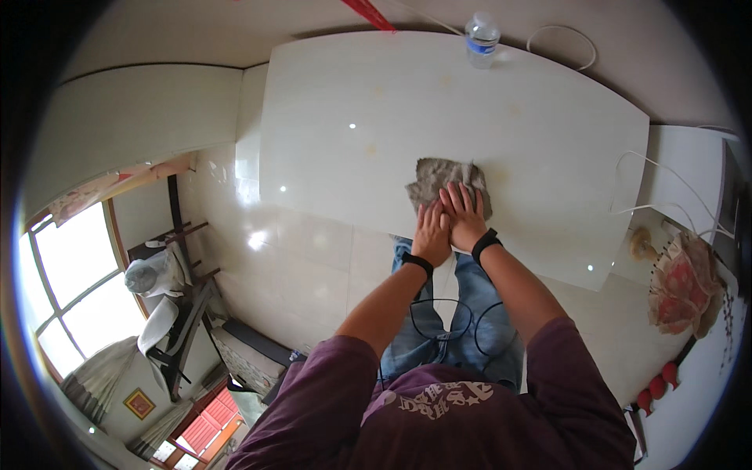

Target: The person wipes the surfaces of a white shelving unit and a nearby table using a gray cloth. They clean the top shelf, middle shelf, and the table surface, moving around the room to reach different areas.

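A crumpled grey-brown cloth [443,170] lies on a white tabletop [329,153] in front of me. My right hand [466,218] rests flat on the cloth's near right part, fingers extended and apart. Beside it and touching it, my left hand [433,237] presses down at the cloth's near edge, its fingers pointing away from me. Neither hand is visibly gripping the fabric; what lies under the palms is hidden. Faint yellowish stains [498,175] mark the tabletop near the cloth and farther back.
A clear plastic bottle [482,44] with a blue label stands at the table's far edge. A white cable [664,158] loops over the right side, near a pink, paper-like decoration [684,288]. A dark cord [440,301] hangs before my jeans. Red strips [370,13] reach the back edge.
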Tool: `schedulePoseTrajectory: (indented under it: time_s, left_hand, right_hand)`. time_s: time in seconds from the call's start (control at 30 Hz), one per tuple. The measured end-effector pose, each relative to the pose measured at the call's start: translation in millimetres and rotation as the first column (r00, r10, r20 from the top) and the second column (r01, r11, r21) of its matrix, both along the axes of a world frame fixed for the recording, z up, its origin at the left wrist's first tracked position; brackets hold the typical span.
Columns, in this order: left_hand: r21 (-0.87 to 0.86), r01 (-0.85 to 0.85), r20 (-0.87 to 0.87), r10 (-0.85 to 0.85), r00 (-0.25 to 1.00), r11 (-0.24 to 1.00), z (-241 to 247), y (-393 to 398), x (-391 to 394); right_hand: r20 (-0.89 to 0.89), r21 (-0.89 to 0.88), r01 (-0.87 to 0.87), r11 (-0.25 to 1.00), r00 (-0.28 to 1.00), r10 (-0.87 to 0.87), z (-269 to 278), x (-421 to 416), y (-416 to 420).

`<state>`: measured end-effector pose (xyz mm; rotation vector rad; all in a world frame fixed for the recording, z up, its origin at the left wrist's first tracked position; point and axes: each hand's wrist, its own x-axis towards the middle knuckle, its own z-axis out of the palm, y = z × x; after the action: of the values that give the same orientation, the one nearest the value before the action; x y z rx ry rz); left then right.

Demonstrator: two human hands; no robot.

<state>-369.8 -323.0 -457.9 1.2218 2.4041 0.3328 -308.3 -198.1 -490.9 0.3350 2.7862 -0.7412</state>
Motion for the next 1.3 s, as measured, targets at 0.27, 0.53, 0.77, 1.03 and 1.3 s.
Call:
schedulePoseTrajectory:
  time_s: [0.27, 0.53, 0.77, 1.03, 1.3]
  left_hand:
    - [0.191, 0.062, -0.085, -0.047, 0.995, 0.98, 0.5, -24.3, -107.1]
    - [0.1, -0.161, -0.234, 0.18, 0.955, 0.982, -33.1, -34.2, -173.8]
    - [0.142, -0.118, -0.2, 0.145, 0.969, 0.983, -38.3, -27.4, -259.2]
    - [0.196, -0.104, -0.177, 0.139, 0.974, 0.975, -50.6, 2.1, -319.5]
    - [-0.077, -0.09, -0.04, 0.087, 0.995, 0.993, -43.6, 16.7, -332.8]
  right_hand:
    - [-0.135, -0.184, -0.022, 0.983, 0.991, -0.004, 0.2, -94.7, 9.2]
    - [-0.207, 0.152, -0.04, 0.988, 0.976, 0.071, -10.7, -192.4, -15.5]
    - [-0.308, 0.233, 0.041, 0.972, 0.951, 0.034, -17.9, -273.1, -9.3]
    - [0.074, 0.28, -0.046, 0.959, 0.997, 0.027, -13.0, -340.6, 23.9]
    - [0.245, 0.253, -0.099, 0.962, 0.969, 0.036, -6.3, -356.3, 37.0]
